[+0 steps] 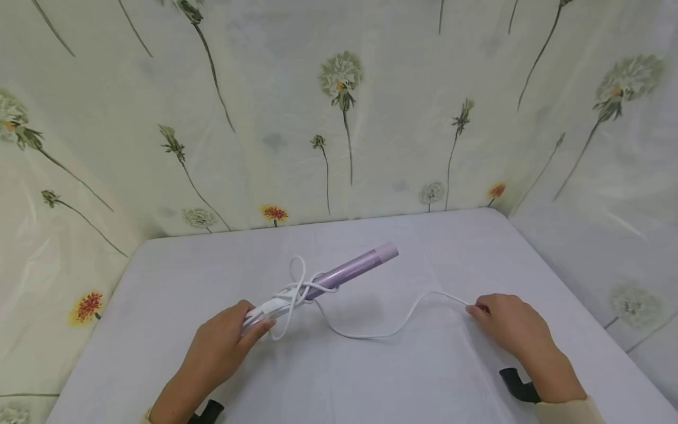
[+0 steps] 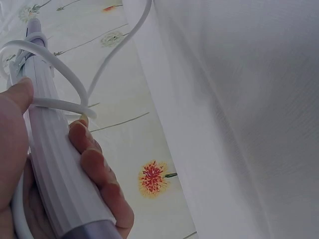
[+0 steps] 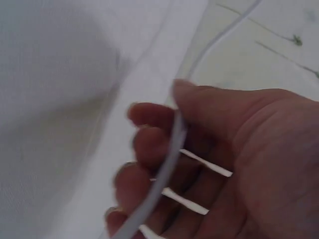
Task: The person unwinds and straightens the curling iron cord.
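Note:
My left hand (image 1: 219,347) grips a curling iron (image 1: 351,271) by its handle. The purple barrel tilts up toward the back right and ends in a paler tip. Loops of white cord (image 1: 365,337) wrap loosely round the middle of the iron. In the left wrist view, thumb and fingers curl round the ribbed white handle (image 2: 62,159). From the loops, a slack length of cord runs right to my right hand (image 1: 514,324), which pinches it between thumb and forefinger. The right wrist view shows the cord (image 3: 169,169) passing across the curled fingers.
Beneath both hands is a table with a white cloth (image 1: 424,371). A curtain (image 1: 275,118) printed with dandelions hangs behind it and along the sides. Black curved pieces (image 1: 516,386) sit under each wrist.

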The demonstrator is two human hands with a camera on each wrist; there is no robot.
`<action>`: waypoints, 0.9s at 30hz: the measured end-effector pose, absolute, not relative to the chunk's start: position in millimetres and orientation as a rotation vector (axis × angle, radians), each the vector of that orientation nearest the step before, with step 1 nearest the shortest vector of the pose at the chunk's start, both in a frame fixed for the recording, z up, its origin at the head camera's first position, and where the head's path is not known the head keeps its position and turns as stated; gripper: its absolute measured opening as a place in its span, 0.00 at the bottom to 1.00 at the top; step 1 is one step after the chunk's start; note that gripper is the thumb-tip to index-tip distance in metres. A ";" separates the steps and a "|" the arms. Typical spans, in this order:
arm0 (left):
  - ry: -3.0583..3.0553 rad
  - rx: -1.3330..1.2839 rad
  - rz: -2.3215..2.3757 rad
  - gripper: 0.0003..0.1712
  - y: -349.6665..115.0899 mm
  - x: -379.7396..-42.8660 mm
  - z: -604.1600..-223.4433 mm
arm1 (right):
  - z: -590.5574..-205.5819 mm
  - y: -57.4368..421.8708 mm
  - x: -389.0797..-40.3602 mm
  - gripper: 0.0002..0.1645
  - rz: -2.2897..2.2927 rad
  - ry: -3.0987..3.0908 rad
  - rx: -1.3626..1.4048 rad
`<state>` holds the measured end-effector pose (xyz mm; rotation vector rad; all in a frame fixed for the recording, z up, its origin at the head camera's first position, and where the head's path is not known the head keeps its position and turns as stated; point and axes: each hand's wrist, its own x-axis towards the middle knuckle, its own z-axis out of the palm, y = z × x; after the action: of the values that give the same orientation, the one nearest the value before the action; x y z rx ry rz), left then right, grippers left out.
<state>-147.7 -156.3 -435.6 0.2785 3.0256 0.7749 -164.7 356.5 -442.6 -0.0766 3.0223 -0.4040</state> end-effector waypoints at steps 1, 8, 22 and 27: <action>3.026 0.278 0.774 0.22 -155.8 -147.4 -435.6 | -443.3 360.0 -164.6 0.12 -0.392 3.001 -0.043; 3.010 0.278 0.779 0.21 -151.2 -146.2 -433.5 | -445.6 373.2 -163.5 0.17 -0.345 3.066 0.033; 2.984 0.361 0.828 0.25 -129.4 -144.1 -426.0 | -451.9 208.0 -159.5 0.23 -0.639 3.180 -0.995; 3.014 0.410 0.819 0.26 -122.3 -145.6 -423.0 | -462.6 162.0 -168.9 0.44 -0.867 2.939 -1.000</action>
<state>-145.6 -122.3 -423.0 0.4100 3.0142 0.8192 -168.9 162.0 -462.6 -1.0003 2.9392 -0.8670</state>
